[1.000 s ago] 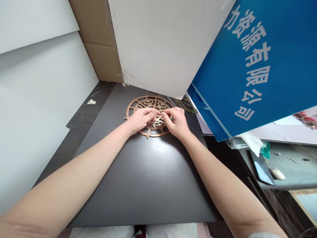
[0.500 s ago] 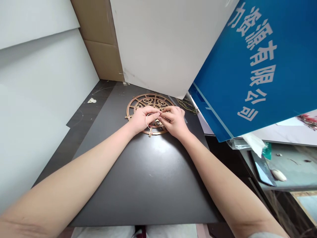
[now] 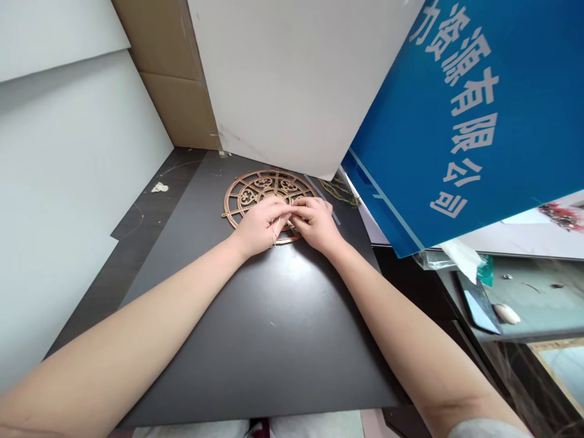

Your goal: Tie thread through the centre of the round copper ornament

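The round openwork piece is copper-gold, patterned with concentric rings, straight spokes and curling scrolls; the thin cord is whitish. The desk is dark grey, with a near-black strip along its left side. The upright panel is off-white with faint grey smudges, the cardboard plain brown, the sign bright blue with pale characters, the mouse white, the sleeve light grey

Probably an office corner — dark desk, blue panel with pale Chinese lettering, computer mouse.
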Action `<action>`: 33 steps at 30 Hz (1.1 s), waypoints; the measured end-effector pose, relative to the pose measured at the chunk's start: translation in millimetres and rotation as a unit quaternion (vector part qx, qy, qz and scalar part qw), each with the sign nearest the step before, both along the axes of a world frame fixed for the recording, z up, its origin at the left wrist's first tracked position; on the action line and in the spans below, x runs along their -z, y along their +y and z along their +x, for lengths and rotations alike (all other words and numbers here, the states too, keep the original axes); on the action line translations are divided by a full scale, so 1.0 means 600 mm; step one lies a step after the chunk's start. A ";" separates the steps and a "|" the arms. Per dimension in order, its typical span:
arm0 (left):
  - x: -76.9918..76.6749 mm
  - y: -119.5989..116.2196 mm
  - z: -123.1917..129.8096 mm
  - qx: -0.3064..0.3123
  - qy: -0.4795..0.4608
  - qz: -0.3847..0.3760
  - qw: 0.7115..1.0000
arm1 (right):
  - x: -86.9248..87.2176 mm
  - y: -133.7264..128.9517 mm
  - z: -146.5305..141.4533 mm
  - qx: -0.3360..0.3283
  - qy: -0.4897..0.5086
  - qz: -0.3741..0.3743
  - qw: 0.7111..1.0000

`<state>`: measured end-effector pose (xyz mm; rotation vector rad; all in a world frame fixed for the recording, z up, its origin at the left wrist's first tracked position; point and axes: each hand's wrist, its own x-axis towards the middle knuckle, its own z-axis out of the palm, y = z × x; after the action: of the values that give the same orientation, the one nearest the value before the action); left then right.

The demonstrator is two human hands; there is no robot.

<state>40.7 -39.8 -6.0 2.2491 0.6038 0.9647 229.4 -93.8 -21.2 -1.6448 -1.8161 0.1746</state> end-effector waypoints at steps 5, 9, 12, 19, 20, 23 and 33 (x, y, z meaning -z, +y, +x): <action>0.001 -0.002 0.000 0.003 0.004 0.056 0.998 | -0.005 0.003 0.001 0.014 0.020 -0.020 0.999; 0.002 0.000 -0.001 0.000 0.008 0.081 0.997 | -0.009 0.005 0.004 0.010 0.033 -0.024 0.999; 0.005 0.007 -0.001 -0.006 -0.008 0.067 0.998 | -0.007 0.008 0.007 -0.017 0.035 -0.014 0.999; 0.007 0.021 -0.008 -0.015 -0.018 -0.100 0.995 | 0.001 0.010 0.006 -0.076 0.088 0.028 0.993; 0.006 0.022 -0.009 -0.013 -0.025 -0.117 0.993 | 0.001 0.009 0.005 -0.077 0.104 0.030 0.991; 0.003 0.024 -0.010 -0.010 -0.057 -0.171 0.983 | -0.001 0.004 0.001 -0.054 0.147 0.013 0.988; 0.001 0.026 -0.003 -0.035 -0.120 -0.292 0.948 | -0.008 -0.002 -0.002 -0.032 0.165 -0.015 0.986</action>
<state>38.9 -24.3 -6.8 1.5715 0.7476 0.9258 228.2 -95.3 -16.6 -1.4770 -1.6182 0.4769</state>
